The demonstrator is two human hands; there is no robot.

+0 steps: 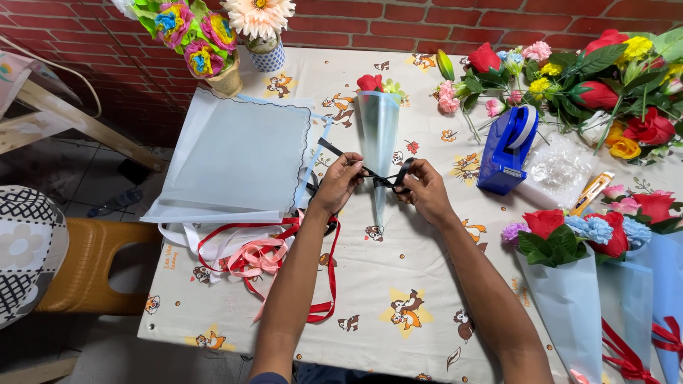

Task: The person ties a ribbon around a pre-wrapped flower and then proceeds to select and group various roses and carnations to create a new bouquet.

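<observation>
head view: a pale blue paper cone bouquet (378, 142) lies on the cartoon-print tablecloth (398, 284), its open mouth toward the brick wall (398, 21) and its tip toward the person; a red flower and small yellow-green blooms show at the mouth. a black ribbon (384, 176) crosses the lower part of the cone. the left hand (340, 181) sits just left of the cone, fingers pinched shut on one end of the black ribbon; the right hand (425, 186) sits just right of the cone, fingers likewise closed on the other end, the two hands near each other with the cone between them. left of the cone lies a stack of pale blue wrapping sheets (238, 156), touching or nearly touching the left hand's side. below those sheets, left of the cone's tip, lie loose red, pink and white ribbons (260, 256). right of the cone stands a blue tape dispenser (506, 149), well apart. beyond it, a heap of loose artificial flowers (597, 85). further right and nearer the person, finished cone bouquets (569, 284) with red and blue blooms lie at the table edge, one tied with red ribbon. behind the sheets, two small vases of flowers (235, 43) stand by the wall. a woven brown stool (92, 263) stands far left of the cone, off the table.
</observation>
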